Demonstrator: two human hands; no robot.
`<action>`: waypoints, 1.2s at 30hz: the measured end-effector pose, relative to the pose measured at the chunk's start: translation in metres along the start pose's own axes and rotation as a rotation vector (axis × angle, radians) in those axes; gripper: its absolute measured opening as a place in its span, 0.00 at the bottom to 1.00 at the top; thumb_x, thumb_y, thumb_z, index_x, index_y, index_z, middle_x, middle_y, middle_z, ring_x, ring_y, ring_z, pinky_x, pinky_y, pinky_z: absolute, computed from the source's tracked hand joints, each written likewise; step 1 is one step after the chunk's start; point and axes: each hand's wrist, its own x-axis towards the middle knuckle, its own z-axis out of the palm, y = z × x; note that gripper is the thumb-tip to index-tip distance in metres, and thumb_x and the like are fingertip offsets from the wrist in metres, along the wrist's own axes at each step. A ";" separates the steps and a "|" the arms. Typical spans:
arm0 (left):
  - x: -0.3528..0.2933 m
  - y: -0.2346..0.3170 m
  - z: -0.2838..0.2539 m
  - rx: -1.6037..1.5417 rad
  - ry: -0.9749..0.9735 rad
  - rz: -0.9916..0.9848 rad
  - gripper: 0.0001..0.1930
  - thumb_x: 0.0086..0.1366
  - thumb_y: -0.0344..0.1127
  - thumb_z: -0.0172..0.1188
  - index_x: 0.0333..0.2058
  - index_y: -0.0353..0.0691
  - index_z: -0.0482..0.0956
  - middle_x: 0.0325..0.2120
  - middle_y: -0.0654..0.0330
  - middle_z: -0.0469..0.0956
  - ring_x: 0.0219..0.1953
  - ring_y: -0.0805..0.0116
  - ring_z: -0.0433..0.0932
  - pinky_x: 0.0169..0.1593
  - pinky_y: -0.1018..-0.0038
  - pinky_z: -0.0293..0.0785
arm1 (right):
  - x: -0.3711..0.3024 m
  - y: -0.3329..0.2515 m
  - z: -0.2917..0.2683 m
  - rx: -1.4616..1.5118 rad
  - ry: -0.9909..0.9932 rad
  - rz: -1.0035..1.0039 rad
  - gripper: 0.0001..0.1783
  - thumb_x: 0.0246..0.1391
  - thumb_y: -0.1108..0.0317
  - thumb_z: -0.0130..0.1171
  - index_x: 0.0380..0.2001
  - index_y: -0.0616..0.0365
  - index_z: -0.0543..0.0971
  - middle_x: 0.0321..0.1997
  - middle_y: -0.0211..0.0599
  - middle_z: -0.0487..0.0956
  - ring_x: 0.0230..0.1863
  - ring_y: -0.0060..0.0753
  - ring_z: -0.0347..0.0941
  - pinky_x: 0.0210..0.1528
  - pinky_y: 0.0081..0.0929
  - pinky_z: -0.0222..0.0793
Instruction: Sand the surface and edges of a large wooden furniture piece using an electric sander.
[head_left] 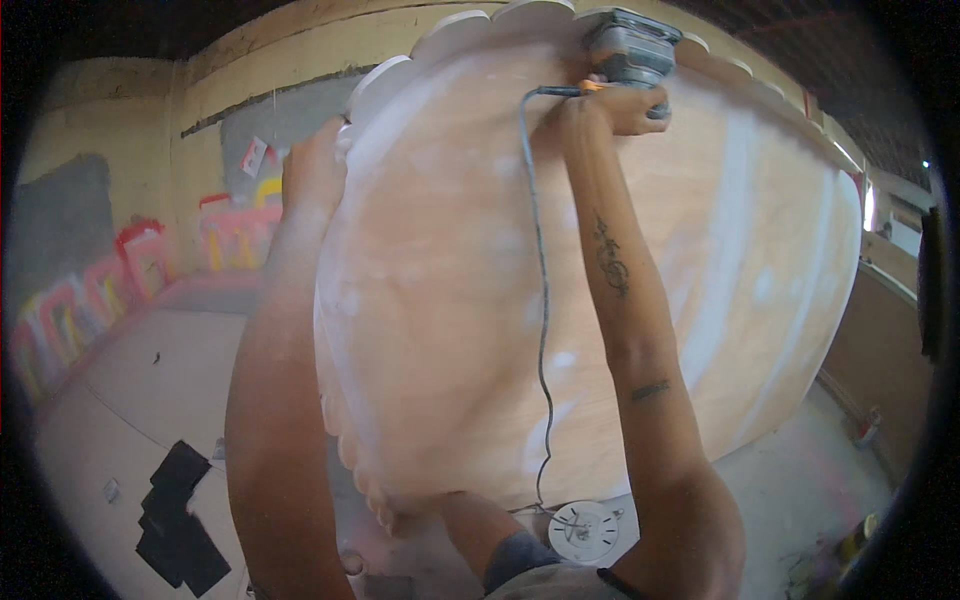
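Observation:
A large pale wooden panel with a scalloped edge stands tilted in front of me, with whitish filler-like streaks and patches across its face. High up, my right hand is closed round the grip of a grey power sander, which lies at the panel's top scalloped edge. From the sander a dark cord hangs down over the panel face. My left hand holds the panel's upper left edge; its fingertips are mostly hidden.
A white round slotted disc lies low by the cord's lower end. Dark flat pieces lie on the floor at left. Paint-marked walls stand behind. At right are a low brown wall and a can.

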 end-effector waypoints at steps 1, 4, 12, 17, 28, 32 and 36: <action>0.001 0.003 -0.001 0.007 0.012 0.015 0.17 0.68 0.34 0.61 0.55 0.45 0.79 0.40 0.42 0.83 0.46 0.40 0.81 0.50 0.52 0.75 | 0.011 -0.008 0.000 0.004 0.011 -0.027 0.28 0.64 0.53 0.47 0.63 0.51 0.59 0.46 0.53 0.74 0.18 0.38 0.70 0.12 0.30 0.62; 0.000 0.000 -0.003 -0.055 0.007 0.020 0.18 0.67 0.33 0.60 0.55 0.44 0.79 0.40 0.41 0.83 0.46 0.39 0.81 0.50 0.52 0.74 | 0.026 -0.017 0.000 0.000 0.021 -0.059 0.26 0.64 0.54 0.45 0.61 0.51 0.60 0.46 0.53 0.74 0.18 0.39 0.69 0.12 0.31 0.61; 0.003 -0.001 0.002 -0.027 -0.033 -0.003 0.17 0.67 0.31 0.59 0.55 0.43 0.79 0.41 0.40 0.83 0.47 0.39 0.81 0.50 0.51 0.75 | 0.076 -0.027 -0.008 -0.057 0.053 -0.178 0.26 0.63 0.53 0.48 0.60 0.54 0.64 0.54 0.55 0.73 0.27 0.48 0.77 0.18 0.36 0.72; 0.024 -0.026 0.034 -0.019 -0.023 0.007 0.18 0.67 0.34 0.58 0.56 0.48 0.78 0.39 0.40 0.82 0.46 0.38 0.80 0.51 0.48 0.74 | 0.125 -0.014 -0.009 -0.093 0.173 -0.226 0.26 0.61 0.54 0.49 0.59 0.54 0.65 0.53 0.54 0.74 0.30 0.49 0.78 0.21 0.41 0.74; 0.033 -0.049 0.054 -0.008 -0.008 0.024 0.19 0.66 0.32 0.58 0.56 0.47 0.78 0.40 0.40 0.82 0.48 0.39 0.80 0.51 0.49 0.74 | 0.196 -0.022 -0.021 -0.070 0.173 -0.194 0.30 0.59 0.49 0.50 0.60 0.55 0.66 0.54 0.49 0.74 0.34 0.48 0.77 0.24 0.40 0.75; 0.037 -0.063 0.063 -0.016 0.007 0.058 0.19 0.66 0.30 0.57 0.56 0.46 0.78 0.40 0.40 0.82 0.47 0.38 0.80 0.51 0.50 0.74 | 0.217 -0.014 -0.025 -0.075 0.185 -0.176 0.30 0.59 0.49 0.50 0.59 0.55 0.66 0.54 0.50 0.74 0.33 0.49 0.77 0.23 0.40 0.75; 0.039 -0.065 0.066 -0.031 0.011 0.029 0.20 0.64 0.28 0.57 0.55 0.45 0.79 0.40 0.40 0.82 0.47 0.38 0.80 0.50 0.51 0.75 | 0.227 -0.020 -0.023 -0.071 0.170 -0.176 0.30 0.59 0.49 0.50 0.59 0.54 0.65 0.54 0.52 0.74 0.32 0.50 0.78 0.22 0.40 0.75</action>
